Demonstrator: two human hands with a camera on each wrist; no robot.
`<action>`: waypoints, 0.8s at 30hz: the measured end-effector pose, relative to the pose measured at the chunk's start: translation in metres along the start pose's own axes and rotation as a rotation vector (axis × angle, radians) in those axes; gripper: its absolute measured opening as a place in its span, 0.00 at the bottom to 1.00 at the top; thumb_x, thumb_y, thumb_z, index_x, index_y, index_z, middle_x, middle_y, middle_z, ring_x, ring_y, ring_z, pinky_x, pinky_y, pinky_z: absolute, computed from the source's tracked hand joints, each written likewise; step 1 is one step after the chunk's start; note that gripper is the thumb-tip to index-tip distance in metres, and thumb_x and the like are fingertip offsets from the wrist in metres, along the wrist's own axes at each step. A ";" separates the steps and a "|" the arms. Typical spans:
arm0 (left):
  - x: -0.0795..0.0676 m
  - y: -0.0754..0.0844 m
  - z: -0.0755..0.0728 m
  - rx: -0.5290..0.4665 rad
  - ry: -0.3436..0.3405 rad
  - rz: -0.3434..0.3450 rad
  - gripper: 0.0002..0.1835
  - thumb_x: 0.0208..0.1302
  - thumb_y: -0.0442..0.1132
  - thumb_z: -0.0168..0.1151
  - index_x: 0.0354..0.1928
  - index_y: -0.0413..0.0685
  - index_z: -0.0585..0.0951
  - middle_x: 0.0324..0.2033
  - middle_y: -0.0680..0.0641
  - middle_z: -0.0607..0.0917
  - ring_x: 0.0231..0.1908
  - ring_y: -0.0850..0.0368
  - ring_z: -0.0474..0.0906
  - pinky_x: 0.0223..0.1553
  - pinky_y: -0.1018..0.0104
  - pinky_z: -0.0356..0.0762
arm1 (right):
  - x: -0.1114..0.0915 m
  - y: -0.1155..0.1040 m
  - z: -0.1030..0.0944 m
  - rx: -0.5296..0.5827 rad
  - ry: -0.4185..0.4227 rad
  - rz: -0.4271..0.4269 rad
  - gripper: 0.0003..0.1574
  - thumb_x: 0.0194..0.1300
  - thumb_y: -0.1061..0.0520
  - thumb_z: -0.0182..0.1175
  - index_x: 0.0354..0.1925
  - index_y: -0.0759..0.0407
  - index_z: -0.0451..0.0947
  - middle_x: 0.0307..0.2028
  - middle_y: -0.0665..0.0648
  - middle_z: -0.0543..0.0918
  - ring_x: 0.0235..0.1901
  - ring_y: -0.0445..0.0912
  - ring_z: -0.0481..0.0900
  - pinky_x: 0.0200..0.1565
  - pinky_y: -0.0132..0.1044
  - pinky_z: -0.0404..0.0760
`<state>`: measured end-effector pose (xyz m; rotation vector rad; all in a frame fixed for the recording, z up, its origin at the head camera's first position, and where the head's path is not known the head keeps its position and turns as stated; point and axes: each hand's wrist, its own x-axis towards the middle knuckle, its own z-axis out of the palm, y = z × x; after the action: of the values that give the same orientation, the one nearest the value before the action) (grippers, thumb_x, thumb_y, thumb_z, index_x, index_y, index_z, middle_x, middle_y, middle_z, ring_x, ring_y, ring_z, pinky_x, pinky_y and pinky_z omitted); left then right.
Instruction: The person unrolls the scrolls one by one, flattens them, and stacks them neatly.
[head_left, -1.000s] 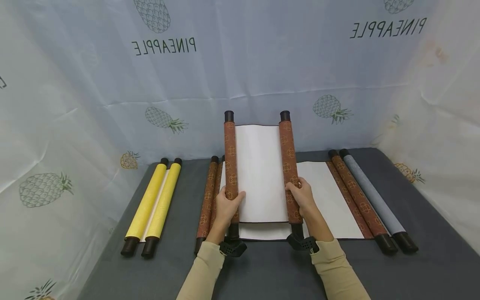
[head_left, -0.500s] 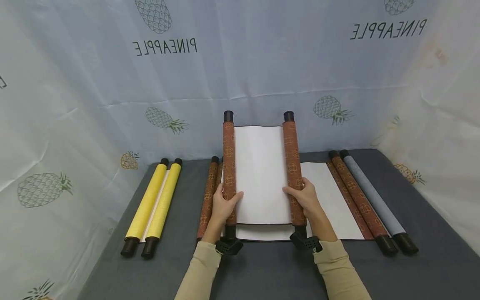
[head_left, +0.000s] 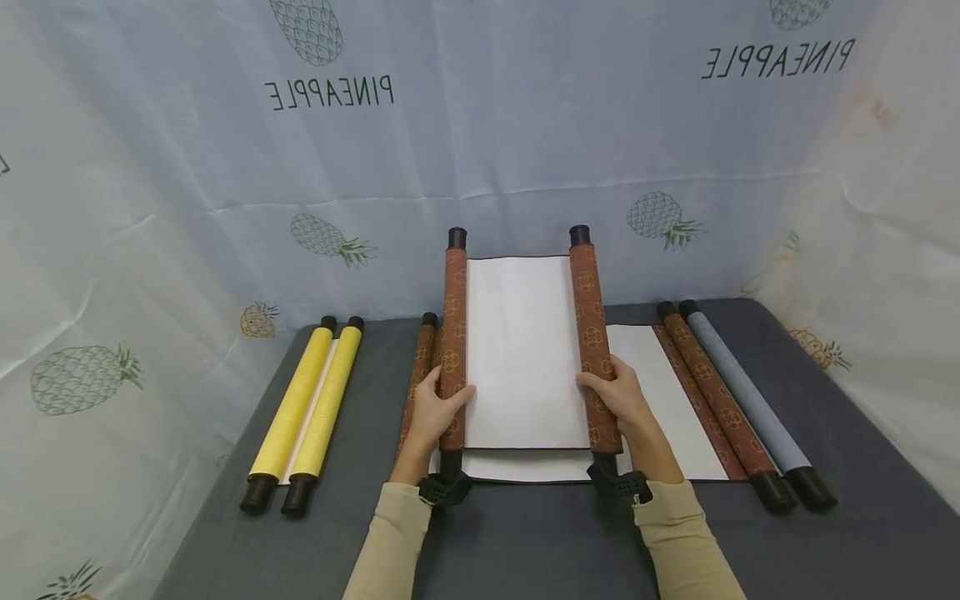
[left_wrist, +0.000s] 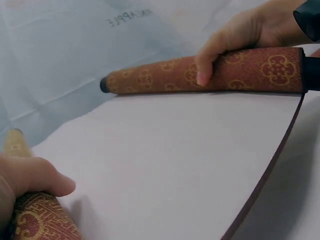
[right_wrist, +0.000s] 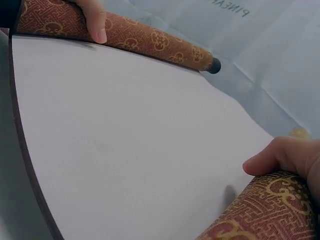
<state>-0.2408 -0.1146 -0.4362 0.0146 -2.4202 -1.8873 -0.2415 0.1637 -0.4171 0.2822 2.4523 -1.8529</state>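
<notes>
Widening in the head view: left hand clamped on the left roller, right hand clamped on the right roller, and they've drawn apart! More white sheet shows mid-frame, so the held scroll stands further unrolled, above the lower scroll. Left wrist: right roller at one o'clock, sheet spanning across. Right wrist: left roller at eleven, wavy edge at two.

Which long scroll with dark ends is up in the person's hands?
The reddish-brown, gold-patterned scroll, gripped by the left hand and right hand. The yellow scroll, blue-gray roll and other brown rolls lie on the dark gray table.
</notes>
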 end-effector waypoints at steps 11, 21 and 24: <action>0.001 0.008 -0.005 -0.066 -0.023 -0.077 0.37 0.65 0.34 0.57 0.73 0.38 0.54 0.64 0.32 0.70 0.61 0.38 0.71 0.59 0.45 0.71 | -0.003 -0.003 -0.007 0.015 -0.114 0.022 0.45 0.67 0.53 0.58 0.73 0.67 0.49 0.62 0.71 0.67 0.45 0.46 0.77 0.41 0.33 0.77; -0.003 0.001 0.002 -0.077 0.064 -0.035 0.33 0.63 0.39 0.61 0.68 0.36 0.63 0.57 0.33 0.76 0.54 0.41 0.77 0.51 0.51 0.77 | -0.003 -0.004 0.004 0.055 0.000 0.099 0.40 0.68 0.54 0.49 0.72 0.67 0.49 0.64 0.71 0.65 0.54 0.55 0.70 0.46 0.40 0.73; -0.002 0.001 0.001 -0.076 0.068 -0.030 0.35 0.61 0.41 0.64 0.68 0.38 0.63 0.57 0.34 0.76 0.55 0.41 0.77 0.52 0.51 0.78 | -0.005 -0.004 0.006 0.039 0.055 0.076 0.40 0.66 0.53 0.52 0.70 0.67 0.54 0.60 0.70 0.68 0.49 0.53 0.74 0.42 0.37 0.74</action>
<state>-0.2388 -0.1131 -0.4358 0.1099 -2.3163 -1.9566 -0.2380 0.1565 -0.4139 0.4284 2.4059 -1.8880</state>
